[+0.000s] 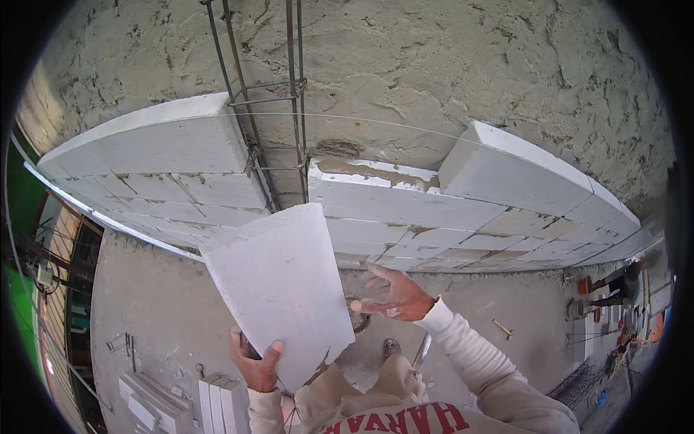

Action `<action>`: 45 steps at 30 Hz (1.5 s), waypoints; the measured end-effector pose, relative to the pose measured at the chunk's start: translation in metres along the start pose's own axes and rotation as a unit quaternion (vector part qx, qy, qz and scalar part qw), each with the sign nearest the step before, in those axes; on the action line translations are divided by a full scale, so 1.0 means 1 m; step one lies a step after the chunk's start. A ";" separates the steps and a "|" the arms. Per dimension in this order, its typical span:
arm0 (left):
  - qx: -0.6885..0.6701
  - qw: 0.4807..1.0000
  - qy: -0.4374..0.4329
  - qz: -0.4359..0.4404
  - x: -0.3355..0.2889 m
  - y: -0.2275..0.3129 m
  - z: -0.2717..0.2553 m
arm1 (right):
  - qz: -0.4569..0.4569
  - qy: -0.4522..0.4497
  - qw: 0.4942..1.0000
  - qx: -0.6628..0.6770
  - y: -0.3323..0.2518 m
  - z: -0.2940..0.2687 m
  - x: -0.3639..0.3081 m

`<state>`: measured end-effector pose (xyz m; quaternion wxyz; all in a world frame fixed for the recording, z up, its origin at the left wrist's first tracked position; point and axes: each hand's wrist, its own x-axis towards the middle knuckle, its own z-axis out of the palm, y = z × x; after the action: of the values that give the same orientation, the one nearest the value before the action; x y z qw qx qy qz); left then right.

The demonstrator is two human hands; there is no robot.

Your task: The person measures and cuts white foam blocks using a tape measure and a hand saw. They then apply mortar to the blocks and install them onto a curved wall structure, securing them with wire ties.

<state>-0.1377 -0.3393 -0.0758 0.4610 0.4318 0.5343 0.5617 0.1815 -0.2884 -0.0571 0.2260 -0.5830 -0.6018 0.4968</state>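
A white lightweight concrete block (285, 289) is tilted in front of my body, its upper end near the wall. My left hand (256, 364) grips its lower left edge, with the thumb on the face. To the block's right, my right hand (396, 296) is open with fingers apart; no contact with the block shows. Ahead runs a wall of similar white blocks (405, 202). Grey mortar (379, 172) lies on its top between the upright steel bars (293, 101) and a raised end block (517, 170).
A thin string line (361, 118) stretches across above the wall. Behind stands a rough plastered wall (419, 65). Stacked blocks (155, 401) rest on the floor at lower left. A hammer-like tool (502, 329) lies at right. Another person's legs (614, 289) show at far right.
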 end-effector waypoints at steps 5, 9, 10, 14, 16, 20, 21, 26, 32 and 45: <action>-0.179 0.981 -0.016 0.068 0.019 0.054 0.021 | -0.143 -0.048 0.984 0.092 -0.178 -0.042 -0.015; -0.302 0.938 -0.116 0.129 0.077 0.095 0.057 | -0.241 0.096 0.966 0.012 -0.280 -0.076 -0.063; -0.257 0.944 -0.124 0.164 0.098 0.103 0.065 | -0.267 0.131 0.952 -0.067 -0.305 -0.085 -0.072; -0.289 0.922 -0.164 0.200 0.122 0.160 0.088 | -0.284 0.222 0.854 -0.374 -0.374 -0.140 -0.075; -0.285 0.930 -0.153 0.174 0.126 0.154 0.069 | -0.235 0.214 0.807 -0.498 -0.412 -0.151 -0.072; -0.177 0.982 -0.059 0.000 0.125 0.012 -0.004 | -0.272 0.312 0.755 -0.509 -0.368 -0.211 -0.009; -0.152 0.986 -0.040 -0.061 0.117 -0.048 -0.028 | -0.254 0.309 0.756 -0.518 -0.366 -0.215 -0.007; 0.051 0.917 0.113 -0.379 -0.066 -0.387 -0.205 | -0.256 0.266 0.793 -0.484 -0.339 -0.239 0.019; 0.056 0.754 0.089 -0.648 -0.248 -0.404 -0.207 | -0.224 0.208 0.825 -0.476 -0.305 -0.259 0.021; -0.178 0.821 0.161 -0.518 -0.150 -0.444 -0.183 | -0.174 0.186 0.848 -0.465 -0.307 -0.285 0.059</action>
<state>-0.2609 -0.5217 -0.5280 0.6601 -0.0946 0.6369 0.3869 0.2643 -0.0848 0.3044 0.1187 -0.5869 -0.8009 -0.0062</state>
